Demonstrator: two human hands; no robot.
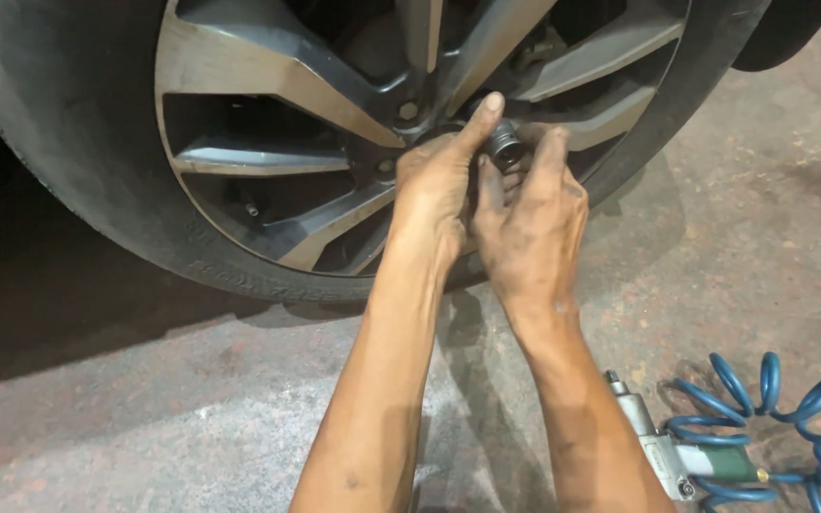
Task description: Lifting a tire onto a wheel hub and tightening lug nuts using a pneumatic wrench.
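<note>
Left hand: the left hand [437,185] is raised at the wheel's hub; its fingers close round the near end of the socket, the thumb stretched up along it.
Right hand: the right hand [532,220] lies just beside the left, touching it; its fingers grasp the same socket from the right.
Socket: the dark cylindrical socket [504,147] sits between both hands, right at the hub; whether it sits on a nut cannot be told.
Wheel: the alloy wheel [268,157] has grey spokes; one lug nut [408,110] shows just left of the hands; the tyre [78,161] rests on the concrete floor [192,399].
Floor, lower right: an air impact wrench [653,442] lies near the right forearm; its blue coiled hose [781,418] trails beside it.
</note>
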